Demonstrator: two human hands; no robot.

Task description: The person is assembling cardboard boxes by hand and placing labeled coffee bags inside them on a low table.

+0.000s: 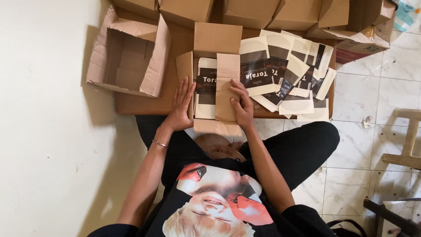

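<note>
Seen from above, a person in a black printed T-shirt (215,202) sits cross-legged on a white tiled floor (351,145) at a low wooden bench (144,103). The left hand (180,107) lies flat, fingers spread, its grip holding nothing, pressing the left flap of a small open cardboard box (215,87) at the bench's near edge. The right hand (242,103) lies flat, its grip also loose, on the box's right flap, which is folded inward. Inside the box lie flat cream-and-black pouches (206,83). Just right of the box, more such pouches (289,70) are fanned across the bench. Left of it sits an empty open carton (131,57). Farther back stands a row of cardboard boxes (245,11).
</note>
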